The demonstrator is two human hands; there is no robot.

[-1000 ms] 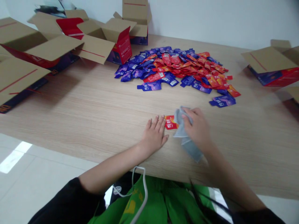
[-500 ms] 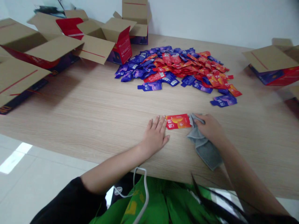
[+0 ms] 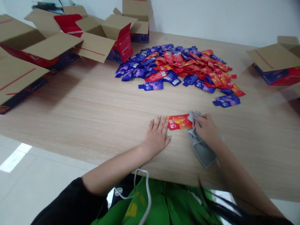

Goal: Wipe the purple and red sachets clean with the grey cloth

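A red pouch (image 3: 179, 122) with orange fruit printed on it lies flat on the wooden table (image 3: 98, 115). My left hand (image 3: 158, 137) rests palm down with its fingers stretched out, the fingertips at the pouch's left end. My right hand (image 3: 208, 129) is closed on a grey cloth (image 3: 202, 151). The cloth touches the pouch's right end and covers a little of it; its lower part trails over the table toward me.
Behind the hands spreads a heap of blue and red pouches (image 3: 178, 64), with a single blue pouch (image 3: 227, 101) at its near right. Open cardboard boxes (image 3: 52, 47) crowd the left side. Another open box (image 3: 275, 62) stands at the right. A white cable (image 3: 147, 193) hangs at the front edge.
My right hand and the cloth have shifted slightly at the pouch's right end, and the cloth's hanging part has swung a little left. My left hand stays in place on the pouch.
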